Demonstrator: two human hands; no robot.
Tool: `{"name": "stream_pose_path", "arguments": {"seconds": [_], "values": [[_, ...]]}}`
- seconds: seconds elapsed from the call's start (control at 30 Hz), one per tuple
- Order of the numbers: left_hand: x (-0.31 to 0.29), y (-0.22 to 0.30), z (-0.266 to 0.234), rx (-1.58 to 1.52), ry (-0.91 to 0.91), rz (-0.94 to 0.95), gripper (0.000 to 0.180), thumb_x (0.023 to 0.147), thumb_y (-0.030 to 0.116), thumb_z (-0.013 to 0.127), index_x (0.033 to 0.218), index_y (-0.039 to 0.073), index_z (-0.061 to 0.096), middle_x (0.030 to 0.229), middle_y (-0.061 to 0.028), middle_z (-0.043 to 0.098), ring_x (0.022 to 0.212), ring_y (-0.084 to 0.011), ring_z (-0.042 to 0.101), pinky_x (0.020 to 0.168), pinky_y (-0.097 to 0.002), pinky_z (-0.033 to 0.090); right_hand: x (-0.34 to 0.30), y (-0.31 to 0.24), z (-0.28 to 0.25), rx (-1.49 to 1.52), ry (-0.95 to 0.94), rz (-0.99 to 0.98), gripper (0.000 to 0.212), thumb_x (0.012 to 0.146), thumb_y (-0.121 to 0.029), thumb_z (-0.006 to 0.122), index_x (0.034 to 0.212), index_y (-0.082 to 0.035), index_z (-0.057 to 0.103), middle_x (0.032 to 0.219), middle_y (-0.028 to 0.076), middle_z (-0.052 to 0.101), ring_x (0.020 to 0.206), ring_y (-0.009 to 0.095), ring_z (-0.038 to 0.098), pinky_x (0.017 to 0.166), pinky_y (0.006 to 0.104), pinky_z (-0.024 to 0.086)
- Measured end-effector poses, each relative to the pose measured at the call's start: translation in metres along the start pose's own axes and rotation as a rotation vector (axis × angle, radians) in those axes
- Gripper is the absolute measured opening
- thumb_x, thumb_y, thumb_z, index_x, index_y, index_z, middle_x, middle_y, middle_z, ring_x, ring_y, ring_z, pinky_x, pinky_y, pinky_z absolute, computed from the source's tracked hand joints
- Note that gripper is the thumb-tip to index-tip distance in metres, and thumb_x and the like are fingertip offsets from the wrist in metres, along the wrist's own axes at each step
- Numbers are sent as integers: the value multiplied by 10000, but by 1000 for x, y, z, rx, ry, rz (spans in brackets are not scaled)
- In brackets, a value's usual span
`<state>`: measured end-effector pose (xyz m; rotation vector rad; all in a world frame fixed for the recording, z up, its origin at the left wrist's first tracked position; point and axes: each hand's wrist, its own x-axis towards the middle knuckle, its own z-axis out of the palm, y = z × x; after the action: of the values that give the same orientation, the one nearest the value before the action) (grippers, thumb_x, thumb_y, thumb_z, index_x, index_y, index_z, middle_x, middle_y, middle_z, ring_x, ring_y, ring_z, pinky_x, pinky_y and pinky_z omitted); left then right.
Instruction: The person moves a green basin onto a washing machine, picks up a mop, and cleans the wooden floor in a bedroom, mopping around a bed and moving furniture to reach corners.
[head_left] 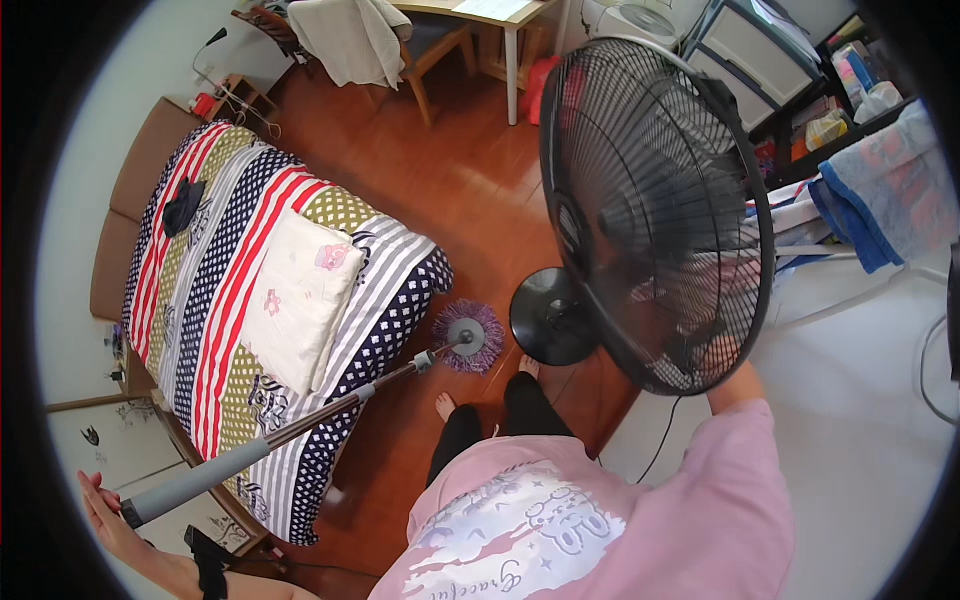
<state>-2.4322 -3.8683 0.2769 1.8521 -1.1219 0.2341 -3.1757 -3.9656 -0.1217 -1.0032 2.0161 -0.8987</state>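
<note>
My left hand (103, 508) is at the lower left, its fingers stretched out beside the end of a grey mop handle. The handle appears to rest against the palm. The mop (368, 390) slants down to the right, and its round purple fringed head (480, 318) is on the floor near my feet. A large black standing fan (655, 215) fills the right side, tilted above its round base (553, 318). Behind the lower edge of the fan's cage is my right hand (718, 352), seen only through the wires. Its fingers and any hold are hidden.
A bed with a striped, patterned cover (235, 250) lies to the left, with a folded cream blanket (305, 300) on it. A desk and a chair (425, 65) stand at the back. Towels (890, 190) hang at right. A black cord (660, 445) trails below the fan.
</note>
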Motion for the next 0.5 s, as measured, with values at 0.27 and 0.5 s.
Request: {"name": "stream_pose_path", "arguments": {"seconds": [0.27,0.5], "values": [[-22,4,-37,84,-14,-69,320,889,249,491,1018,-34,568,691,1,429,592,-57,321,611,-182,303,106,-51,69,42,-48,-96,648,665,-226,710,1193,11,419,1124,177,517,1035,255,494,857,338,401],[-46,22,-46,157,42,-69,315,905,221,458,1086,-23,543,847,-30,510,603,-67,312,639,-189,319,163,-49,80,73,-37,-89,634,670,-227,706,1186,12,424,1116,176,522,1028,255,499,855,338,401]]}}
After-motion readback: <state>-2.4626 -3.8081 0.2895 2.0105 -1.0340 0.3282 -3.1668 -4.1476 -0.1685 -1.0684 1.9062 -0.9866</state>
